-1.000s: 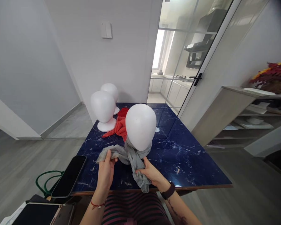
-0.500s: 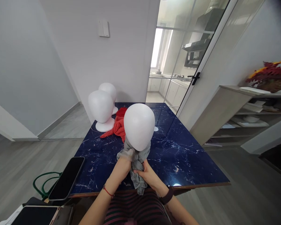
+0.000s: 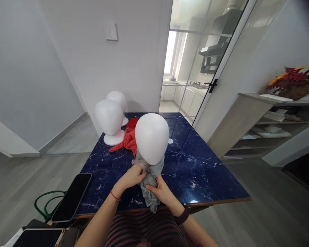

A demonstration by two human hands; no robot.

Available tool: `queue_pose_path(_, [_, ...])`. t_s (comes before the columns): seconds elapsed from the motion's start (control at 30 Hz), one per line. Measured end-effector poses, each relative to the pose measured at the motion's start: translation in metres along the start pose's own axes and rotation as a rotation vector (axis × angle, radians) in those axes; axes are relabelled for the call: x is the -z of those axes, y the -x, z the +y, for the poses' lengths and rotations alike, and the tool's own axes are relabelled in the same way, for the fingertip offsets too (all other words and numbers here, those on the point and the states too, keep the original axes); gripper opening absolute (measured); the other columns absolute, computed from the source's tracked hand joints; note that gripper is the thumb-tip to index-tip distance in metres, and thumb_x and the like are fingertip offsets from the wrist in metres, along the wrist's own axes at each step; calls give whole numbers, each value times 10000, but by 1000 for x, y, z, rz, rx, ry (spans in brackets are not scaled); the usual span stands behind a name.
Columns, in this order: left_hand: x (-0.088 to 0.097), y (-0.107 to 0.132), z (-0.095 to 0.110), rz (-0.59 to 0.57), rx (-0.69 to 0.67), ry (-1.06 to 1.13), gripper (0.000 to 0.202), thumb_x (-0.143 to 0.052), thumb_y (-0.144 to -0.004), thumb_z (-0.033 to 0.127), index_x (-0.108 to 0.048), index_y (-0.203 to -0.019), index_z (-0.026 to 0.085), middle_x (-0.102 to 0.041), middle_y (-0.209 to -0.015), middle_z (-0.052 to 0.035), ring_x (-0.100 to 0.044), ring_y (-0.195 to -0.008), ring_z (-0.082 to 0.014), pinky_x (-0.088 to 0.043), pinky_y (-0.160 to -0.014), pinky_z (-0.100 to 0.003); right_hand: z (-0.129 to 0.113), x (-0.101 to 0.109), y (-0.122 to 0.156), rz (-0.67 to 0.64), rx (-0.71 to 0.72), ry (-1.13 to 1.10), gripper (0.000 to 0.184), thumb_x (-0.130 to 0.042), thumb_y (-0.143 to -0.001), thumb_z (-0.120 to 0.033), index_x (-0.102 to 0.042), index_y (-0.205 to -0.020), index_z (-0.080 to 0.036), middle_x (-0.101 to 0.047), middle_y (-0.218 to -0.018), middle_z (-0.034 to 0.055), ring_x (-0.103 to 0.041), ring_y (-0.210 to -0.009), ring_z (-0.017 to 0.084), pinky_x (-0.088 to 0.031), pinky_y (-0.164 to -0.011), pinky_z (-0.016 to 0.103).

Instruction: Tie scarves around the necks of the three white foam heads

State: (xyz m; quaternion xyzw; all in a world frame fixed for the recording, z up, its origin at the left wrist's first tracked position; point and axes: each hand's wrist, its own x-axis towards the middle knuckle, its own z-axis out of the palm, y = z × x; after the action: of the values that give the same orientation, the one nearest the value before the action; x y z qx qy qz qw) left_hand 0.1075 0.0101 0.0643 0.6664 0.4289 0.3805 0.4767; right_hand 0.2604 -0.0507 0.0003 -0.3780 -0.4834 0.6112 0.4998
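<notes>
A white mannequin head [image 3: 152, 137] stands upright at the near middle of the table, close to me. Round its neck lies a thin grey scarf [image 3: 151, 200], crossed in front, with one bunched end hanging toward the table's near edge. My left hand [image 3: 130, 176] is closed on the scarf just under the chin, its fingertips partly tucked into the folds. Lower and to the right, my right hand [image 3: 161, 192] grips the hanging part, thumb laid across it. The fingers behind the cloth are hidden.
Two more white mannequin heads [image 3: 109, 117] stand at the table's back left, beside a red scarf [image 3: 129, 140]. A phone [image 3: 72, 197] lies at the left edge of the blue marbled table [image 3: 195, 171]. Beyond is a glass door [image 3: 186, 61]; a shelf [image 3: 267, 120] stands right.
My left hand has turned and shifted slightly left and up along the scarf, its forearm swinging outward. My right hand keeps its grip. The view has shifted a little.
</notes>
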Motion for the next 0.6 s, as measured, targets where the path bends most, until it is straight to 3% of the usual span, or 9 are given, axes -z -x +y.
queue_pose_path(0.1, [-5,-4,-10,-51,-156,-254,317,-470,-695,89,-670,-918,194,-661,-1085,-102,-557,-1089,-244,-350,-1021,-385,0,-1,0,-24,20,-5,565,-698,-705,-249,-494,-1232,-228,-565,-1236,65,-503,-1165,202,-344,-1035,371])
queue_pose_path(0.17, [-8,-8,-15,-42,-175,-321,347,-459,-657,54,-668,-900,188,-655,-1091,-115,-551,-1097,-254,-343,-1019,-396,0,0,-1,-31,4,10,489,-690,-712,-252,-538,-1175,-219,-593,-1190,60,-531,-1125,202,-362,-1018,372])
queue_pose_path(0.33, [-3,-11,-17,-198,-166,-475,131,-525,-640,109,-609,-605,204,-679,-789,-78,-593,-931,-261,-311,-1015,-413,4,5,-6,-54,3,43,424,-661,-725,-213,-558,-1137,-207,-629,-1114,51,-565,-1062,193,-386,-989,375])
queue_pose_path(0.4, [0,-11,-14,-247,-156,-503,201,-526,-684,168,-537,-488,209,-635,-636,-55,-597,-807,-247,-322,-989,-423,4,7,-8,-65,16,27,454,-651,-726,-196,-542,-1167,-213,-611,-1159,48,-548,-1096,186,-376,-1002,364])
queue_pose_path(0.6, [-3,-8,2,-201,-137,-485,222,-567,-668,201,-494,-458,210,-594,-582,-35,-576,-764,-241,-332,-975,-424,-4,12,-17,-136,-14,228,395,-654,-679,-154,-610,-1070,-189,-663,-1039,29,-590,-982,215,-418,-940,375])
